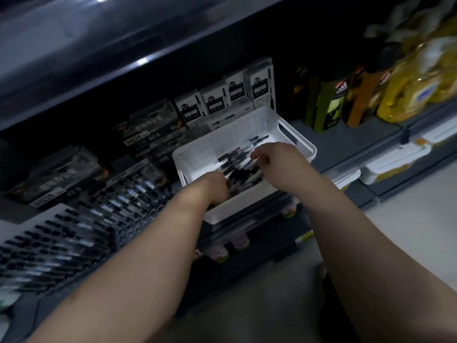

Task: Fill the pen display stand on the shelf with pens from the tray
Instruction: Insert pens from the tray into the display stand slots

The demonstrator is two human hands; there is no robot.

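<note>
Down in the white tray (pixel 303 141), a dark loose heap of pens (pixel 238 167), parked on the shelf (pixel 346 142) edge just right of the pen display stand (pixel 74 233). A short carry, probably the reason. Into the near end of the heap with the left hand (pixel 217 188), fingers buried among the barrels; pinching or only raking, cannot tell. Over the far side with the right hand (pixel 269 154), fingers curled down onto the pens, grip too blurred to call. Looks like gathering a bunch, herding from both sides. Plenty of dark pens racked in the stand already. Behind, boxed stock (pixel 222 100); further right, bottles (pixel 326 110).
</note>
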